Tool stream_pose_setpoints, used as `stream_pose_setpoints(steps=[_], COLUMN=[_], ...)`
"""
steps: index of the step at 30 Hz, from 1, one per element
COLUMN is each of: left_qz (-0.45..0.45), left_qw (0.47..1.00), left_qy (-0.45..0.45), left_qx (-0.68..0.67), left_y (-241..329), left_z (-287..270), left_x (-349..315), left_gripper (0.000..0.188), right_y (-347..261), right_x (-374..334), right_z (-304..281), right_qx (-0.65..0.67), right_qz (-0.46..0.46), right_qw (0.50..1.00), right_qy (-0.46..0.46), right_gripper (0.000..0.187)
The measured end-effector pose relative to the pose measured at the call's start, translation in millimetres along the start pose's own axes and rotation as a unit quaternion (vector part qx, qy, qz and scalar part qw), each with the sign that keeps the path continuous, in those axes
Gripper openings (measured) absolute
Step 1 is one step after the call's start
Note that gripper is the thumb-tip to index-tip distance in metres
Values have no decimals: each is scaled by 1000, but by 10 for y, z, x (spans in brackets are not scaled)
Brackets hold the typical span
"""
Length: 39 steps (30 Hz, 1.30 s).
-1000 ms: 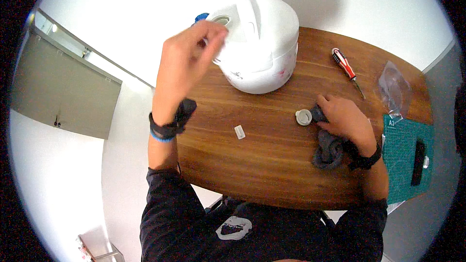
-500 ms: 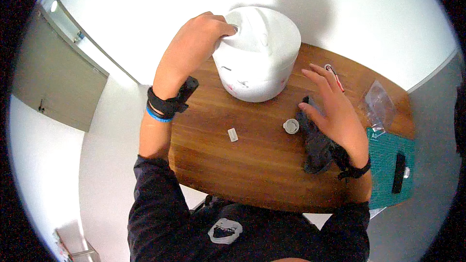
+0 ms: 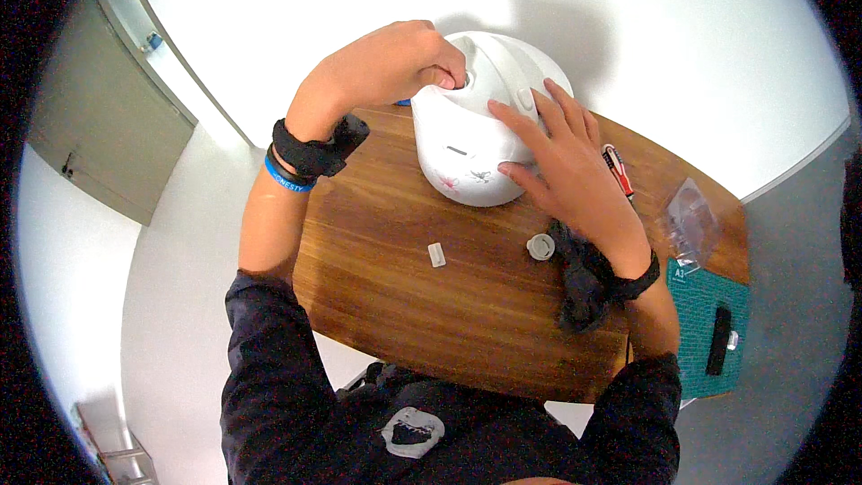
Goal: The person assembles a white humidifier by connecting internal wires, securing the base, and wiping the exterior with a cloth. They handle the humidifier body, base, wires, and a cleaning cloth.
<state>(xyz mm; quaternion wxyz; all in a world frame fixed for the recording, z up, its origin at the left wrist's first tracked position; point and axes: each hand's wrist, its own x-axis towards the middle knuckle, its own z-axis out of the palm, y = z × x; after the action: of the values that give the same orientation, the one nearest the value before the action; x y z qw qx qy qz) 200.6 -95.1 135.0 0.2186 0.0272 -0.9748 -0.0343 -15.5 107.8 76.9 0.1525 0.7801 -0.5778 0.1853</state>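
A white rice cooker point(image 3: 462, 148) with a carrying handle across its top and a small flower print stands at the back of the wooden table. My left hand point(image 3: 395, 63) is at a round hole in the cooker's top, its fingers curled together at the rim. The fingertips are partly hidden, so what they hold, if anything, does not show. Fingers spread, my right hand point(image 3: 570, 162) rests against the lid and side beside the handle. In front of the cooker lie a small round white cap point(image 3: 540, 247) and a small white rectangular piece point(image 3: 436, 255).
Crumpled black cloth point(image 3: 584, 292) lies under my right wrist. Farther right are a red, white and black item point(image 3: 618, 171), a clear plastic bag point(image 3: 691, 220) and a green cutting mat point(image 3: 691, 323) bearing a black strip point(image 3: 719, 341). A white wall point(image 3: 664, 54) stands behind the table.
My right hand has come up and left from above the black cloth onto the cooker. My left hand stays at the hole, and the cooker appears a little farther right and turned.
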Motion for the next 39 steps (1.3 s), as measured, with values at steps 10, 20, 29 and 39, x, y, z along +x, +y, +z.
stream_pose_setpoints(steps=[10,20,29,39], left_qz=[22,12,-27,-178], left_qw=[984,987,973,930], left_qy=[63,106,188,194], left_qx=[167,122,130,-258], left_y=[105,101,147,578], left_z=[110,131,186,203], left_x=[-153,-205,-199,-165], left_gripper=[21,20,14,17], right_y=[-13,23,15,65], right_x=[4,-3,-13,-60], right_z=[61,149,131,189], right_qx=[-22,-13,-3,19], right_qz=[4,2,6,-3], right_qw=[1000,1000,1000,998], right_qy=[11,23,26,59], right_gripper=[71,73,71,79])
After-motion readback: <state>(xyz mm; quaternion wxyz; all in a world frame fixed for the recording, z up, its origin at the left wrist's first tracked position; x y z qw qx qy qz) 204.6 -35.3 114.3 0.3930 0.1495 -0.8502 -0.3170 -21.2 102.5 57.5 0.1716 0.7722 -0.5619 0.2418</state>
